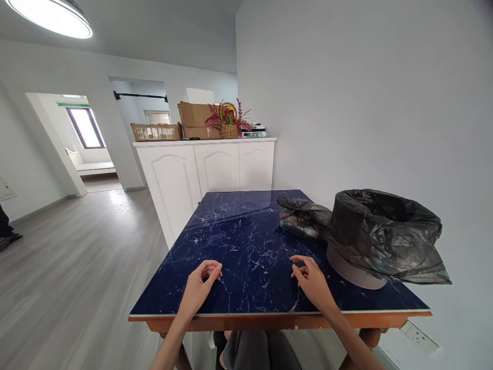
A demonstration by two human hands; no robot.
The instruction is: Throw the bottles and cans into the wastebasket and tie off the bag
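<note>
Pale walls (pixel 358 103) all round, grey floor (pixel 100 267) away to the left, and here in front sits a deep-blue tabletop (pixel 250 252) veined with white, a wooden band (pixel 265 322) along its near side. Over to the right, the main piece: a bin (pixel 352 272), standing upright on the tabletop, its lower wall a pale greyish mauve. A black liner (pixel 396 246) drapes over the rim, thin, shiny and crinkled, flaring out to a point on the right. Its mouth gapes upward; the depths are dark, so what's inside can't be made out. Just left of it lies a bunched black bag (pixel 304 218), twisted at the neck, mottled contents showing dimly through the film; whether it joins the liner, I can't tell.

And the hands! Left hand (pixel 202 280) released, fingers softly curled near the front edge; right hand (pixel 310 277) released too, thumb and fingers parted, just beside the bin. Between them a wide blue lane runs clean through to the far edge. Beyond that, a white cabinet (pixel 217 164) carries a low taped box (pixel 156 132), a taller cardboard box (pixel 196 121) and a wicker basket (pixel 229 132) full of red and yellow flowers (pixel 243 123).
</note>
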